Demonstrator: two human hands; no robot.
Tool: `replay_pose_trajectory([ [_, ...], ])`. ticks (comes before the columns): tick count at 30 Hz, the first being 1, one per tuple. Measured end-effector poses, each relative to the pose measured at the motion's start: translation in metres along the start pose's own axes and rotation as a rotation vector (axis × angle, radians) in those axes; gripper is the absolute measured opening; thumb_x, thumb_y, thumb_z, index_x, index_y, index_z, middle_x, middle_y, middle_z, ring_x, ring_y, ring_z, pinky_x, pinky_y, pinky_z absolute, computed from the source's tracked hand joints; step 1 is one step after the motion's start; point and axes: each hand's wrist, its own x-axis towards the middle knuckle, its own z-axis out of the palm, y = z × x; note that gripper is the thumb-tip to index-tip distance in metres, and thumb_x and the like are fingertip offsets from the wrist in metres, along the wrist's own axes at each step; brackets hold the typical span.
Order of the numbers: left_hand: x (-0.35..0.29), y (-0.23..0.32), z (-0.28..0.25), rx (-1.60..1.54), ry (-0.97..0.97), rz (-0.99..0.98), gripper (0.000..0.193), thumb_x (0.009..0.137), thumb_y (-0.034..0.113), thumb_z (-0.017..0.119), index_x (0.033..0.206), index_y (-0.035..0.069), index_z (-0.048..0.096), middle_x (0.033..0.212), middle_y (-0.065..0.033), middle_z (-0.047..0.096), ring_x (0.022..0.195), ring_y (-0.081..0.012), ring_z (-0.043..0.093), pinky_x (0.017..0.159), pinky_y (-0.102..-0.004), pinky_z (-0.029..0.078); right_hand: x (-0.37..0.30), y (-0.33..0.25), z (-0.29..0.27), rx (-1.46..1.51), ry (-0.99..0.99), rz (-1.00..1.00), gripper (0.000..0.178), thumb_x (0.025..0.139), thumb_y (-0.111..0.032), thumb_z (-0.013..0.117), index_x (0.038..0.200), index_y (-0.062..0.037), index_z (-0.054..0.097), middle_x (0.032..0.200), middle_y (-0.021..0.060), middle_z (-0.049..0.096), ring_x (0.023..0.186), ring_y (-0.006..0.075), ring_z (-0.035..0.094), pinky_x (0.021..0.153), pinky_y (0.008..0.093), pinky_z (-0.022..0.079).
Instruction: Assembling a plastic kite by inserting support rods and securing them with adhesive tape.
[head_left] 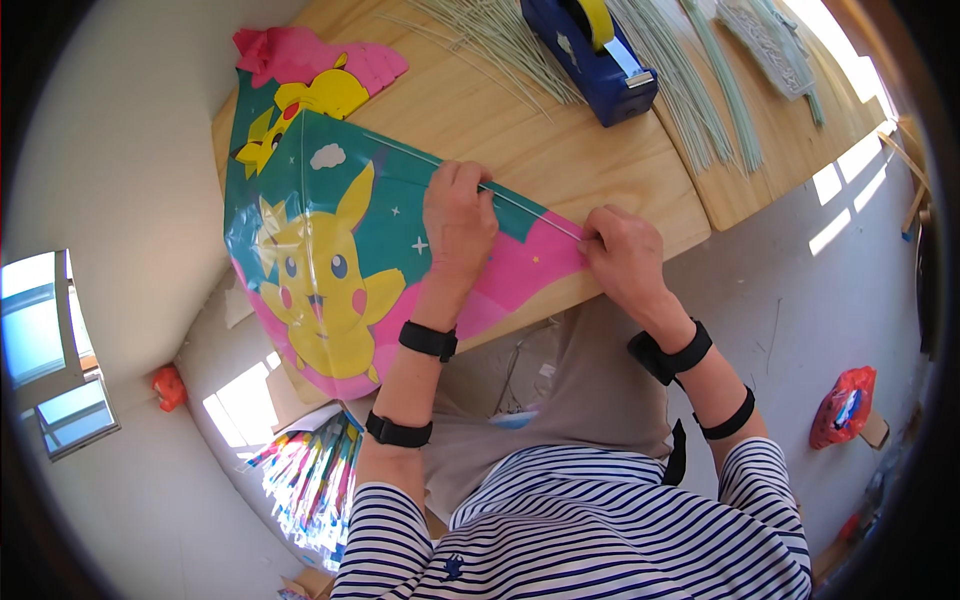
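A thin plastic kite sheet point(440, 300) in green and pink, printed with a yellow cartoon character, lies over the front part of the wooden table. Along its upper edge runs a thin pale rod point(400, 152). My left hand point(460, 220) is closed, fingers curled over that edge and the rod near its middle. At the kite's right corner, my right hand point(622, 255) pinches the rod's end together with the sheet. The fingertips of both hands are partly hidden.
Behind the kite lies a pink and yellow printed piece point(345, 75). A blue tape dispenser point(600, 70) stands at the back, among bundles of thin pale rods point(690, 100). A clear bag point(765, 50) sits far right. Colourful sheets point(315, 490) hang low left; a red bag point(845, 405) is on the floor.
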Motion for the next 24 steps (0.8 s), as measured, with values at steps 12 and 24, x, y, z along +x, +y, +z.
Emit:
replay_pose_trajectory([
  [12,0.003,-0.024,-0.006,-0.073,0.04,-0.209,0.012,0.079,-0.005,0.061,0.089,0.003,0.058,0.083,-0.0146,0.061,0.077,-0.032,0.062,0.068,-0.0399,0.049,-0.001,0.0,0.0,0.022,0.004,0.004,0.015,0.071,-0.006,0.073,0.076,-0.0063,0.059,0.079,0.0094,0.064,0.076,0.0339,0.064,0.062,0.0437,0.05],
  [24,0.005,-0.022,-0.002,0.065,0.043,-0.053,0.016,0.079,-0.006,0.06,0.092,0.002,0.055,0.084,-0.0165,0.059,0.081,-0.0375,0.059,0.071,-0.0445,0.047,0.0,0.0,0.0,0.009,-0.001,0.009,0.014,0.073,-0.008,0.074,0.076,-0.0072,0.06,0.079,0.0089,0.065,0.076,0.0343,0.065,0.062,0.0439,0.05],
])
